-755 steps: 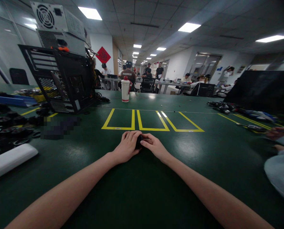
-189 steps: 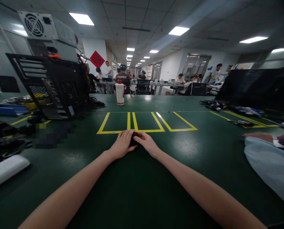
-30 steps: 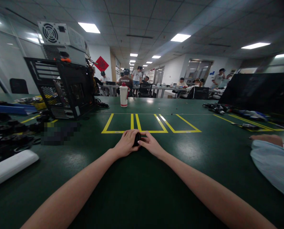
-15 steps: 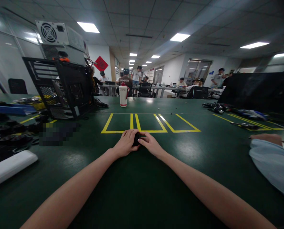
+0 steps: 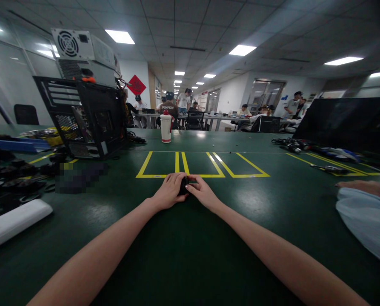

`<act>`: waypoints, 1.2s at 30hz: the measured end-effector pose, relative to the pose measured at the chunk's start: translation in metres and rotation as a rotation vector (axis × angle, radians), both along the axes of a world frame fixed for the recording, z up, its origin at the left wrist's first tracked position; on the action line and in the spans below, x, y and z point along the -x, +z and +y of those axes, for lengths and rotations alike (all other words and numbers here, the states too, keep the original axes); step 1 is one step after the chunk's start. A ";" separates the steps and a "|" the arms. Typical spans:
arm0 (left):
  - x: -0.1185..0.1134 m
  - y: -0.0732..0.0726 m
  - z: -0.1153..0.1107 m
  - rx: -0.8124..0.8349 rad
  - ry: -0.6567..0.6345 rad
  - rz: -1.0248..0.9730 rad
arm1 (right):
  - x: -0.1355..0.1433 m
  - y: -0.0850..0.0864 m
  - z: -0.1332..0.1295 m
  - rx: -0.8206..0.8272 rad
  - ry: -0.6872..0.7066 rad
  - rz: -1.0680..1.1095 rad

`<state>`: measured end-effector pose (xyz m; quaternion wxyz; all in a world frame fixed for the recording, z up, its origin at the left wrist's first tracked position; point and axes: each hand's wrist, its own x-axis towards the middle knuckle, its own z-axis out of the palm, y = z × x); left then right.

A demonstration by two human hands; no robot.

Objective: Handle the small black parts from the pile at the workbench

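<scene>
Between my two hands is a small black object (image 5: 184,186), mostly covered by fingers, so its kind does not show. My left hand (image 5: 170,191) is wrapped round its left side, thumb at the near edge. From the right, my right hand (image 5: 201,191) pinches the object with thumb and fingertips. Both hands are low over the green table (image 5: 177,250), just in front of the yellow tape outlines (image 5: 205,175).
Left stand a black computer case (image 5: 90,114) with power supplies (image 5: 78,46) on top, tangled black cables (image 5: 11,174) and a white bar (image 5: 17,223). A cup (image 5: 166,127) stands ahead. At right are a co-worker's sleeve (image 5: 365,216), tools (image 5: 328,169) and a dark monitor (image 5: 352,123).
The whole view has shifted very slightly. Both hands keep nearly the same place and grip on the black object. The co-worker's hand at the right has moved a little.
</scene>
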<state>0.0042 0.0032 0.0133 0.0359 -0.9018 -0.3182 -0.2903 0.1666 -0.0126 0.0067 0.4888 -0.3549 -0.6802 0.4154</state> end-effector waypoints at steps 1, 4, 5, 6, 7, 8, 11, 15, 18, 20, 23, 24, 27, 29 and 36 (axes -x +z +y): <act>0.000 0.000 0.000 -0.001 0.000 0.003 | 0.000 0.000 0.000 0.001 -0.005 -0.009; 0.000 0.000 -0.001 -0.002 0.001 0.009 | 0.000 0.002 -0.001 0.010 0.003 -0.022; 0.000 0.000 -0.001 -0.002 0.002 0.008 | 0.001 0.002 -0.002 0.016 0.016 -0.018; 0.000 0.000 0.000 -0.001 0.003 0.006 | 0.001 0.002 -0.002 0.021 0.031 -0.007; 0.000 -0.001 0.000 -0.002 0.006 0.001 | 0.001 0.002 -0.003 0.021 0.041 0.008; 0.000 -0.001 0.000 -0.001 0.007 -0.001 | 0.002 0.001 -0.003 0.016 0.047 0.025; -0.001 -0.001 0.001 0.003 0.007 -0.004 | 0.002 0.000 -0.003 0.002 0.044 0.052; -0.001 -0.001 0.000 0.003 0.003 -0.003 | 0.001 -0.002 -0.001 -0.014 0.023 0.019; 0.000 0.000 0.000 0.005 0.002 -0.002 | 0.000 -0.001 0.000 -0.009 -0.017 -0.003; 0.000 0.000 -0.001 0.007 0.001 0.000 | 0.000 -0.001 0.000 0.013 -0.016 -0.009; 0.001 0.001 -0.001 0.012 -0.006 0.006 | 0.000 0.000 -0.002 0.031 0.033 0.009; 0.001 0.001 -0.001 0.012 -0.006 0.006 | 0.000 0.000 -0.003 0.031 0.048 0.019; 0.000 0.001 -0.001 0.015 0.002 0.004 | 0.000 -0.001 -0.003 0.026 0.055 0.050; 0.000 0.001 -0.001 0.016 0.003 0.002 | 0.000 -0.002 -0.002 0.030 0.056 0.069; -0.001 -0.001 0.001 0.001 0.004 -0.003 | 0.001 0.001 -0.003 -0.011 0.018 0.033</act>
